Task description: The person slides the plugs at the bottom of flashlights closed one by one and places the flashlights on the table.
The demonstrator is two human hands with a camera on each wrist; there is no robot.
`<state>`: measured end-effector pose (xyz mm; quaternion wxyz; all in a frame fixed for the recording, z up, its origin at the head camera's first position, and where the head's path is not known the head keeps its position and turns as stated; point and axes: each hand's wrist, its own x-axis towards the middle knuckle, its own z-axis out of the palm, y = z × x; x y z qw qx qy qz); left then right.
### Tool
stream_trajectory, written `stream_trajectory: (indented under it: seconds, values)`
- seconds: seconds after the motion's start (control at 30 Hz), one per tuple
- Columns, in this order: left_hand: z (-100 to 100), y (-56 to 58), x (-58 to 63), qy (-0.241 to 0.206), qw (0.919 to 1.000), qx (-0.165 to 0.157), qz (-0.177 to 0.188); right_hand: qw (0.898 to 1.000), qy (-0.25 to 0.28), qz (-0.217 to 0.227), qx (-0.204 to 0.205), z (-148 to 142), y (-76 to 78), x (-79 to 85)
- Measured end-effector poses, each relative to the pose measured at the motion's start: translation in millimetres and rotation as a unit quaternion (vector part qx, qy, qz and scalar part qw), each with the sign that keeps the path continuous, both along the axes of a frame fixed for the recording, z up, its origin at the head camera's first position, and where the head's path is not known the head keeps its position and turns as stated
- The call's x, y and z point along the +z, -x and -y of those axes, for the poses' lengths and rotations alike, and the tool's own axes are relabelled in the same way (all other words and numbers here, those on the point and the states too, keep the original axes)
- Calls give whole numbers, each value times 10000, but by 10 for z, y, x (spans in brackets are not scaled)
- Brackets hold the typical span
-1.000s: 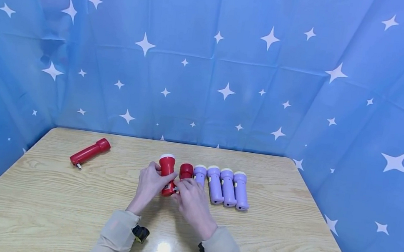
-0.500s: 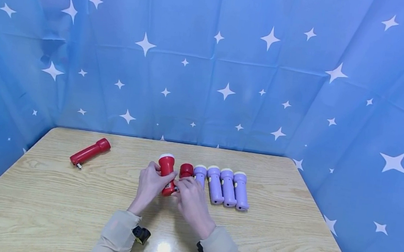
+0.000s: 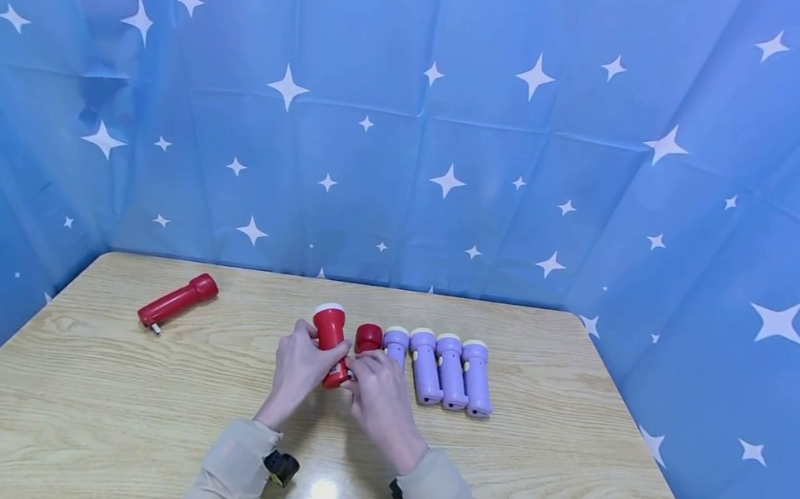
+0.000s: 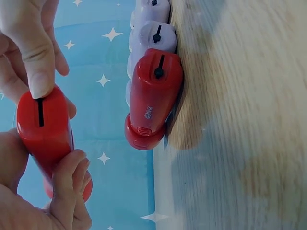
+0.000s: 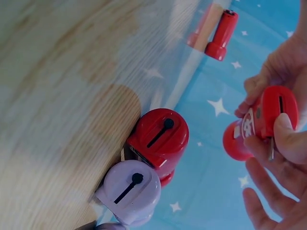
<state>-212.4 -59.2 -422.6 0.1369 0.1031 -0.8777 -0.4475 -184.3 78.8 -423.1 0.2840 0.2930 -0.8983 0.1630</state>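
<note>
My left hand [image 3: 296, 362] grips a red flashlight [image 3: 329, 328] with a white lens rim, raised over the middle of the table, lens end pointing away. At its tail is my right hand [image 3: 381, 401]. In the right wrist view, the right thumb [image 5: 287, 129] presses beside the dark slot in the tail, and the index finger lies under it by a thin metal prong [image 5: 271, 149]. The left wrist view shows that thumb on the end of the slot. Just right of the held one lies another red flashlight [image 3: 369, 337], partly hidden by the right hand.
Several purple flashlights [image 3: 425, 373] lie side by side to the right of the hands. A further red flashlight [image 3: 178, 301], its plug sticking out, lies at the far left of the wooden table [image 3: 88, 411]. A blue star-patterned curtain [image 3: 411, 159] hangs behind.
The held flashlight's lens end has shifted slightly left. Its side has rolled a little, and the plug part seen earlier at its tail now shows less. Both hands stay nearly in place.
</note>
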Motion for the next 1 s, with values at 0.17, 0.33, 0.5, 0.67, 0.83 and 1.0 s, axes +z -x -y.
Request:
stream_trajectory:
  seconds: [0.17, 0.33, 0.5, 0.67, 0.83, 1.0]
  values:
    - [-8, -10, 10, -14, 10000, 3, 50, 10000, -38, -60, -35, 5, -9, 9]
    - [-16, -25, 21, -93, 9999, -29, 104, 9998, 18, -219, 31, 10, -14, 14]
    - [-25, -34, 30, -115, 9999, -35, 125, 9997, 38, -256, 49, 12, -12, 6]
    - [-31, -35, 32, -98, 9998, -23, 153, 9998, 15, -191, 4, 15, -18, 10]
    - [-34, -32, 37, -106, 9998, -50, 180, 9998, -56, -201, -56, 17, -19, 9]
    - [-36, -30, 40, 2, 9999, -23, 138, 9995, -75, -295, -85, 25, -17, 10]
